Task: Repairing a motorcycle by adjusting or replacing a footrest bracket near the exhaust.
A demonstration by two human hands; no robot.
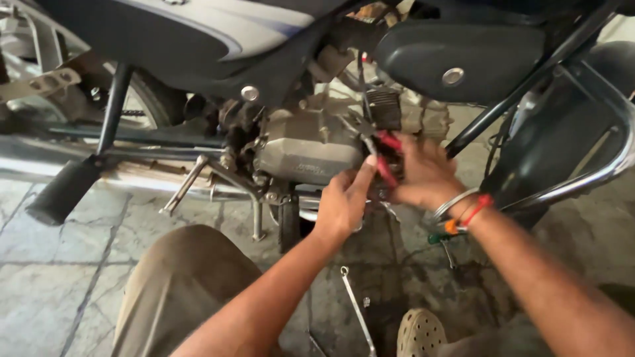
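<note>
**wrench_newbie:** What am I looking at here? Walk me through it, big stuff first.

**me:** Biggest thing is the motorcycle [198, 39], filling the whole top of the frame, dark bodywork with a grey stripe. Middle of the frame is the engine case [304, 149], grey and grimy, with the black side panel [456, 56] up at the upper right. Footpeg [63, 192] sticks out at the left, kick lever [185, 185] just right of it. The floor [46, 264] is stone slabs, and a long spanner [357, 311] lies on it at the bottom centre, between my knee and my shoe.

**wrench_newbie:** And your hands?

**me:** Both are bunched together at the right side of the engine, dead centre. My right hand [426, 175] has its grip wrapped around the red-handled pliers [383, 155], jaws pointing up-left into the engine. My left hand [340, 201] is curled against the same spot; I can't tell if it's pinching anything, fingers hide it.

**wrench_newbie:** So what stage is that?

**me:** I'd call it mid-job, working some small fitting or clip on the engine side with the pliers. Can't see the part itself. Next move probably calls for a firm squeeze and a steady pull, with the left hand bracing so nothing slips.
</note>
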